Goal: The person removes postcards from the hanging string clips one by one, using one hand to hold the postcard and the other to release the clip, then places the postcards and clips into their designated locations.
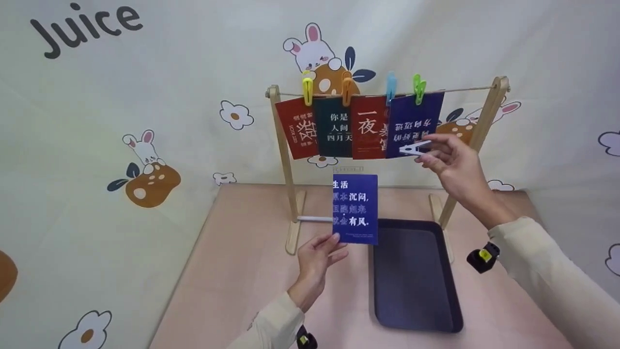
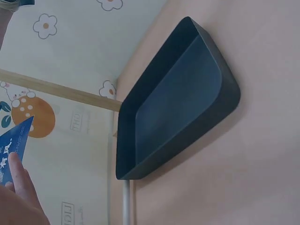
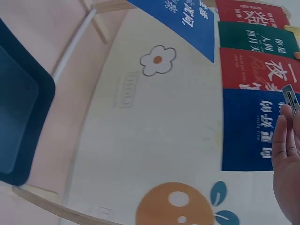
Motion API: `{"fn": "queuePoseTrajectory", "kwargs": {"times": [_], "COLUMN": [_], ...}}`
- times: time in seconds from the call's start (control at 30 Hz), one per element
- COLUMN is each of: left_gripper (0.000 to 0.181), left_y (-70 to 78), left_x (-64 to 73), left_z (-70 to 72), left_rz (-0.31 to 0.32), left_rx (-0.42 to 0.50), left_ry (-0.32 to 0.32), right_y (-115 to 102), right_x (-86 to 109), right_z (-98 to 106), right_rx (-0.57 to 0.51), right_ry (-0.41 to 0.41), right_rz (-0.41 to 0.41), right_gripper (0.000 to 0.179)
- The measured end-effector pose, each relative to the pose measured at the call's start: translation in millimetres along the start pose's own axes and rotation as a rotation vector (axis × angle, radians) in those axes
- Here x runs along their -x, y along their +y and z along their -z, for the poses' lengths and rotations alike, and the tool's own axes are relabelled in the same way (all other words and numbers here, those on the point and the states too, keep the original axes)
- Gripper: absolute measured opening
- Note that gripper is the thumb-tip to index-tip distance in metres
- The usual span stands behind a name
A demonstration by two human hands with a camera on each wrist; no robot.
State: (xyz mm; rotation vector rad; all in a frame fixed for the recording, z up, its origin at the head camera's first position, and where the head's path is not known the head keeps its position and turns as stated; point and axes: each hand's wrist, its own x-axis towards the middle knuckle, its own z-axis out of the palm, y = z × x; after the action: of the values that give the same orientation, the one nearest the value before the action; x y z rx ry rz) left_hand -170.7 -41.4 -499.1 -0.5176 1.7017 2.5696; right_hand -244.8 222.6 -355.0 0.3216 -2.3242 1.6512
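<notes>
My left hand (image 1: 315, 264) pinches a blue card (image 1: 356, 208) with white characters by its lower edge, upright below the hanging row. In my right hand (image 1: 455, 162) a white clothespin (image 1: 412, 148) is held between thumb and fingers, in front of the hanging blue card (image 1: 411, 116). Also hanging from the string (image 1: 465, 89) are a red card (image 1: 296, 128), a dark green card (image 1: 334, 126) and a second red card (image 1: 369, 127). Yellow (image 1: 307, 91), orange (image 1: 347, 91), light blue (image 1: 391, 87) and green (image 1: 419, 89) clothespins grip the cards.
A wooden frame with a left post (image 1: 285, 160) and a right post (image 1: 474, 145) carries the string. A dark tray (image 1: 416, 276) lies on the pink tabletop (image 1: 218, 291), near the right foot. A white crossbar (image 1: 315, 219) runs low between the posts.
</notes>
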Motion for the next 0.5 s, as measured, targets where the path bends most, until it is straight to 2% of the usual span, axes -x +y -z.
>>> {"fn": "queuePoseTrajectory", "kwargs": {"times": [0.27, 0.5], "left_gripper": [0.027, 0.027], "left_y": [-25.9, -37.1], "left_x": [-6.4, -8.1], "left_z": [32.5, 43.1], "left_rz": [0.023, 0.044], "left_rx": [-0.064, -0.097], "left_ry": [0.087, 0.101], "right_y": [40.3, 71.4], "right_x": [23.9, 40.5], "right_z": [-15.3, -20.8], "right_rx": [-0.058, -0.056], "right_ry": [-0.057, -0.055], "right_rz": [-0.092, -0.119], "right_gripper": [0.038, 0.039]}}
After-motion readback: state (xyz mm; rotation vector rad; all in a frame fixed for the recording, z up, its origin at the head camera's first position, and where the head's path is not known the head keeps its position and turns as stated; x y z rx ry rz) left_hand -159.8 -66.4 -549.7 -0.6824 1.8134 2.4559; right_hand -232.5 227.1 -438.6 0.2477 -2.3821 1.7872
